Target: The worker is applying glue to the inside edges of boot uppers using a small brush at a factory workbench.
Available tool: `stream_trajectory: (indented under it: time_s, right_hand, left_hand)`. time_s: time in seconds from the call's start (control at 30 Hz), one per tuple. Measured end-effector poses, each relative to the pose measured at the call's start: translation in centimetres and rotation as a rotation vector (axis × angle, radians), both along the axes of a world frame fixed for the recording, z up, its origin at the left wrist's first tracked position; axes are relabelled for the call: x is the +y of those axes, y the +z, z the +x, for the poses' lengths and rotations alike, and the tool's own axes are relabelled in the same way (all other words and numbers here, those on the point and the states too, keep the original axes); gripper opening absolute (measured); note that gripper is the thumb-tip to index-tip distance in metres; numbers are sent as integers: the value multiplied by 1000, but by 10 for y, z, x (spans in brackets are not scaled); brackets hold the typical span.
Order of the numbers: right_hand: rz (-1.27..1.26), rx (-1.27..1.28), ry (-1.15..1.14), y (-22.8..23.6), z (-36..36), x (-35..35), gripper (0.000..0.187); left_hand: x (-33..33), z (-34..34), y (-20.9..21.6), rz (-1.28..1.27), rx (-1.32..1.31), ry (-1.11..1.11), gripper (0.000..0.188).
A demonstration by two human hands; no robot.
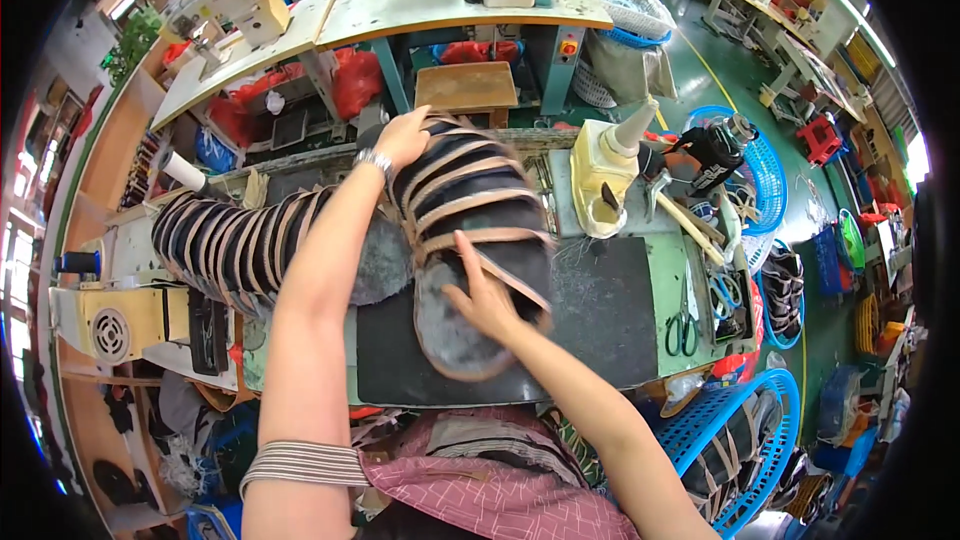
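Note:
A nested stack of black sandals with tan-edged straps (475, 185) leans over a black mat (600, 320) on the bench in front of me. My left hand (403, 140) grips the stack's far end, its fingers partly hidden behind the sandals. On the nearest sandal lies my right hand (485, 295), holding the stack's near end. Its index finger stretches up to the strap and its thumb rests over the grey insole (455, 325); the remaining fingers are largely hidden. A second row of nested sandals (245, 245) lies to the left, just past my left forearm.
Right of the mat stand a cream glue bottle with a cone top (605, 175), a hammer (690, 225) and scissors (684, 325). Blue baskets (745, 450) flank the bench at right. A cream machine (115, 330) sits at left; a worktable (430, 15) stands beyond.

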State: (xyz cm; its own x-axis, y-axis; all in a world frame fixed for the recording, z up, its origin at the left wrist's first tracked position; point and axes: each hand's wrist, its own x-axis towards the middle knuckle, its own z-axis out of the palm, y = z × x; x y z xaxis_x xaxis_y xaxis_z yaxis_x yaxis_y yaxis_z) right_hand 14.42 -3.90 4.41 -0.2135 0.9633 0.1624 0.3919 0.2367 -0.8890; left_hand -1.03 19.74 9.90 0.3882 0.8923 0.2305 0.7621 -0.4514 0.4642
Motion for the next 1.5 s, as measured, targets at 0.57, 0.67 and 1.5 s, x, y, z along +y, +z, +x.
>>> stream_trajectory:
  time_s: [0.57, 0.67, 1.5]
  right_hand:
    - [169, -608, -55, -9, 99, 20, 39]
    - [185, -229, 110, -12, 108, -2, 39]
    - [-267, -266, 510, -104, 133, -4, 18]
  left_hand:
    - [-283, 73, -86, 129, -191, -234, 32]
    - [-306, 91, -89, -36, -291, -125, 57]
    - [-380, 152, -172, -142, -62, 96, 47]
